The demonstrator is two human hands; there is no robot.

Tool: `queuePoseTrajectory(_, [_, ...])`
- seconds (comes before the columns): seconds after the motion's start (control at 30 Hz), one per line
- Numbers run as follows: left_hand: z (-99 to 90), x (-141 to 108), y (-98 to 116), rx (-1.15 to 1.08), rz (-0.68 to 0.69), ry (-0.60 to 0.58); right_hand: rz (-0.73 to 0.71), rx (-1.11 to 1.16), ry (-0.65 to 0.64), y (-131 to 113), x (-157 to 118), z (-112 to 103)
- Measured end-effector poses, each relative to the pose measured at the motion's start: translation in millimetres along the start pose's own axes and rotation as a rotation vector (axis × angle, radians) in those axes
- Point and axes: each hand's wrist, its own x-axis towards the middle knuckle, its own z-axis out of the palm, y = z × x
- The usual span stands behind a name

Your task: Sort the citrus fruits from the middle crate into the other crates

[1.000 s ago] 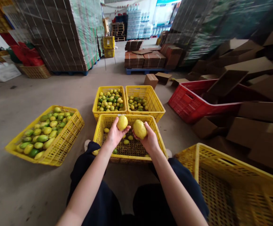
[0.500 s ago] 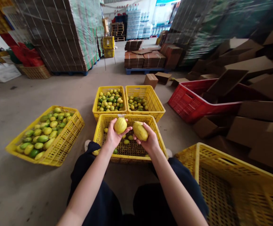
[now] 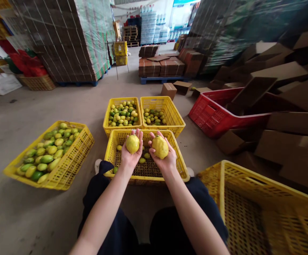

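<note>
A yellow lemon (image 3: 132, 144) rests in the upturned palm of my left hand (image 3: 130, 157), its fingers reaching up behind it. My right hand (image 3: 167, 159) cradles a second, bumpier lemon (image 3: 160, 147), palm up and fingers loosely curled. Both hands are side by side, a little apart, over a yellow crate (image 3: 148, 179) between my feet. A few lemons (image 3: 142, 160) lie on its slatted floor; the hands hide part of it.
Behind stand two yellow crates, one well filled with yellow and green fruit (image 3: 123, 114), the other (image 3: 177, 117) holding fewer. A tilted full crate (image 3: 71, 166) is at left. At right are a large yellow crate (image 3: 249, 177), a red crate (image 3: 212, 117) and piled cardboard boxes (image 3: 289, 145).
Both hands have turned palms up and moved slightly apart, each still with its lemon. The lemons have rolled or turned in the hands. The view has shifted slightly.
</note>
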Motion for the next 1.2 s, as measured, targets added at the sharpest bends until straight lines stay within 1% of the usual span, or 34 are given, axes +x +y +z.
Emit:
queuePoseTrajectory(0.07, [-1.6, 3, -3, -0.03, 0.026, -0.007, -0.005, 0.06, 0.046, 1, 3, 0])
queuePoseTrajectory(0.2, [-5.0, 7, -12, -0.102, 0.073, 0.033, -0.033, 0.143, 0.127, 5, 10, -4])
queuePoseTrajectory(0.4, [-5.8, 7, -16, -0.089, 0.072, 0.11, 0.036, 0.216, 0.122, 17, 13, -7])
queuePoseTrajectory(0.53, [-4.3, 6, -13, -0.066, 0.062, 0.114, 0.064, 0.241, 0.111, 18, 13, -7])
queuePoseTrajectory(0.6, [-4.0, 6, -8, -0.043, 0.075, 0.11, 0.094, 0.218, 0.109, 15, 13, -7])
queuePoseTrajectory(0.7, [-7.9, 8, 3, -0.087, 0.094, 0.096, 0.13, 0.182, 0.14, 10, 11, -9])
queuePoseTrajectory(0.77, [-16.3, 10, 9, -0.093, 0.06, 0.122, 0.159, 0.144, 0.189, 5, 9, -12])
queuePoseTrajectory(0.8, [-22.9, 10, 10, -0.064, 0.019, 0.154, 0.186, 0.114, 0.22, 1, 8, -14])
queuePoseTrajectory(0.87, [-40.5, 9, 6, 0.077, -0.12, 0.251, 0.248, 0.037, 0.291, -6, 5, -20])
queuePoseTrajectory(0.93, [-61.8, 1, -4, 0.302, -0.297, 0.354, 0.284, -0.021, 0.343, -15, 2, -27])
queuePoseTrajectory(1.03, [-92.0, -18, -24, 0.436, -0.449, 0.369, 0.275, -0.03, 0.368, -29, -2, -38])
queuePoseTrajectory(1.1, [-104.0, -28, -32, 0.499, -0.499, 0.34, 0.248, -0.022, 0.365, -39, -3, -43])
queuePoseTrajectory(1.17, [-104.4, -27, -32, 0.537, -0.481, 0.303, 0.215, -0.024, 0.339, -48, -4, -45])
queuePoseTrajectory(1.2, [-99.2, -21, -28, 0.54, -0.437, 0.281, 0.2, -0.026, 0.321, -52, -4, -46])
